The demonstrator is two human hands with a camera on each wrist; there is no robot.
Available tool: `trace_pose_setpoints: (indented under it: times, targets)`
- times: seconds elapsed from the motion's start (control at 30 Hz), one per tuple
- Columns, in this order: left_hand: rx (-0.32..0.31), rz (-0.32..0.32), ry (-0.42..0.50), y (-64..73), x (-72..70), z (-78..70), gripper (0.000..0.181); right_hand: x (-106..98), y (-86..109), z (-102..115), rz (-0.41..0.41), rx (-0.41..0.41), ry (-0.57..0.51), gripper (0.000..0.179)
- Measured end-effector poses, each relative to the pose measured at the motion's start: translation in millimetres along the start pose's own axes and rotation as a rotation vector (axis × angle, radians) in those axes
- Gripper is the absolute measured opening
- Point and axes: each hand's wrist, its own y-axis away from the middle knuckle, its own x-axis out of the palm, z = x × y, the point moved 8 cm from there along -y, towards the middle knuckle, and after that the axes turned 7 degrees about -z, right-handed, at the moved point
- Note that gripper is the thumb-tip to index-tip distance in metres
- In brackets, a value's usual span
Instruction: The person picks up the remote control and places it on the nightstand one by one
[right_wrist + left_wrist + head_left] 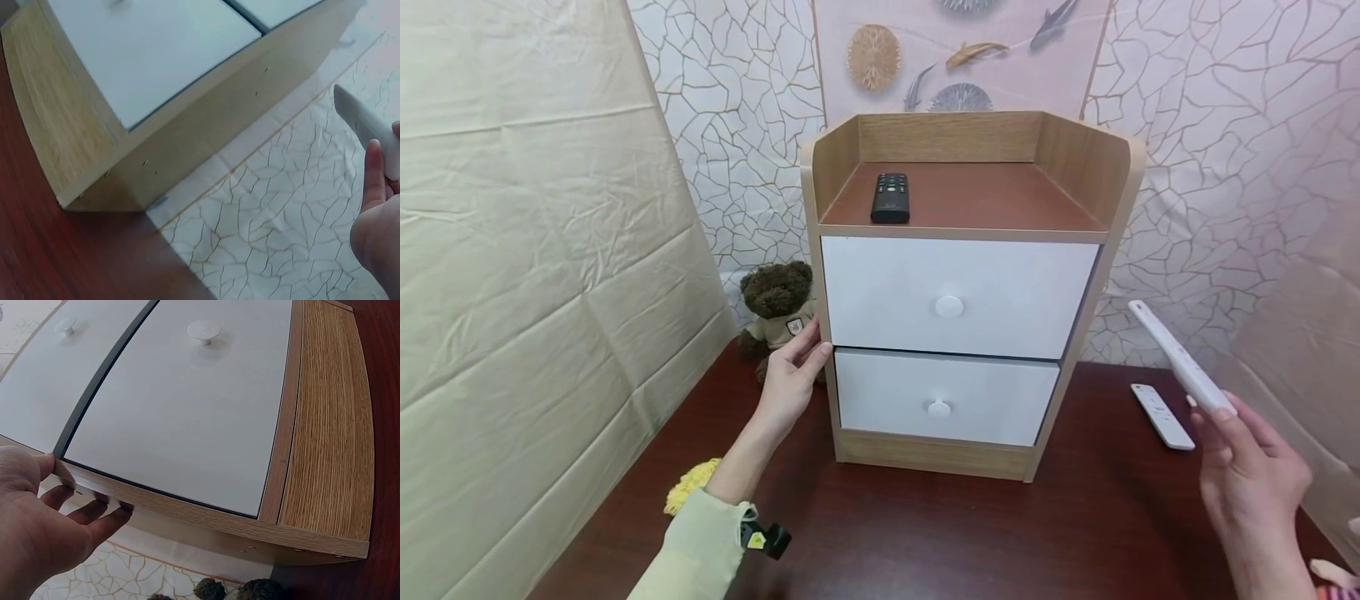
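The right grip holds the white wand by its near end, above the bench, right of the cabinet; from here it looks light, stiff, perhaps slippery, best held mid-length. The left grip pinches the heavy-looking, rigid cabinet's left edge.

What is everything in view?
Table: one, maroon, under cabinet
Cabinet: one, tan, centre
Drawers: two, white, cabinet front
Knobs: two, white, one per drawer
Black remote: one, black, cabinet top
White remote: one, white, table's right
Slim object: one, white, right hand
Teddy bear: one, brown, left of cabinet
Fluffy thing: one, yellow, table's left
Fish picture: one, pinkish, behind cabinet
Crackle-patterned backdrop: one, white, behind
Left cloth: one, cream, beside table
Cut-off items: count unclear, striped, lower right
Strapped device: one, black, left sleeve
Left hand: one, gripping cabinet's edge
Right hand: one, holding slim object
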Motion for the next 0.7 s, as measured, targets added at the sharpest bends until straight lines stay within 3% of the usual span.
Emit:
trace_pose_setpoints:
  times: [0.2, 0.7]
  targets:
    - [-0.009, -0.001, 0.011, -0.1, -0.4, 1.4, 0.057, 22, 13.5, 2, 0.129, -0.027, -0.081, 0.026]
    - [-0.004, 0.004, 0.014, 0.1, 0.4, 0.0, 0.056, 67, 42.7, 7, 0.282, -0.06, -0.113, 0.029]
